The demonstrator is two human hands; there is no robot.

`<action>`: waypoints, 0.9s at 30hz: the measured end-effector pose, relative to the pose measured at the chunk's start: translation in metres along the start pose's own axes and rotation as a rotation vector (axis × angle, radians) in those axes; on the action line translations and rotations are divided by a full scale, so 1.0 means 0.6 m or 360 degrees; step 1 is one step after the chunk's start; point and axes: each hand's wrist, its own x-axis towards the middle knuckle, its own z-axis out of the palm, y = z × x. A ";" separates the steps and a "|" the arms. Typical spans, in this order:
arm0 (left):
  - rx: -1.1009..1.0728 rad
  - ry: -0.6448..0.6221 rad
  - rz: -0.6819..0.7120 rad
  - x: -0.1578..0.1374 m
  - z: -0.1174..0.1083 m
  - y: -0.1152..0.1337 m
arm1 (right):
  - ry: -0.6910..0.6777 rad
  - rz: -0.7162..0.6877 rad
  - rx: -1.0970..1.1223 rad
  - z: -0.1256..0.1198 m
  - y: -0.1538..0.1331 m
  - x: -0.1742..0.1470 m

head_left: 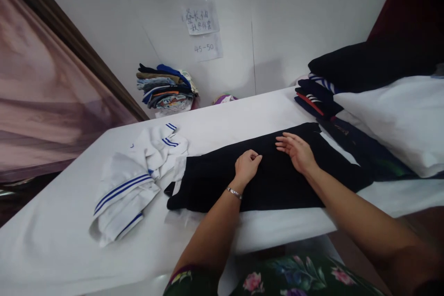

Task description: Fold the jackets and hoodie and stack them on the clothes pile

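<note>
A black garment (215, 180) lies folded into a long flat shape on the white table, with white parts showing at both ends. Over its middle is my left hand (247, 166), a bracelet at the wrist, fingers curled and thumb and forefinger together; whatever they may pinch is too small to make out. My right hand (299, 150) hovers over the garment's right half, palm turned inward, fingers stretched out and holding nothing. Left of the black garment, a crumpled white garment with blue stripes (128, 189) rests on the table.
Folded clothes (168, 85) are stacked beyond the table's far edge, near a purple and white bundle (225, 98). Dark and white clothes (391, 115) pile up at the right. Handwritten paper signs (203, 18) hang on the wall. A pinkish curtain (52, 88) borders the left.
</note>
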 end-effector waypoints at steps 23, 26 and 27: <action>-0.1198 -0.0323 -0.0131 -0.017 0.024 0.017 | -0.0228 -0.0722 -0.1468 -0.042 0.001 0.017; -0.1156 -0.0262 -0.0082 -0.015 0.028 0.015 | -0.0144 -0.0714 -0.1396 -0.039 -0.005 0.016; -0.1140 -0.0255 -0.0067 -0.015 0.029 0.014 | -0.0135 -0.0716 -0.1375 -0.038 -0.006 0.015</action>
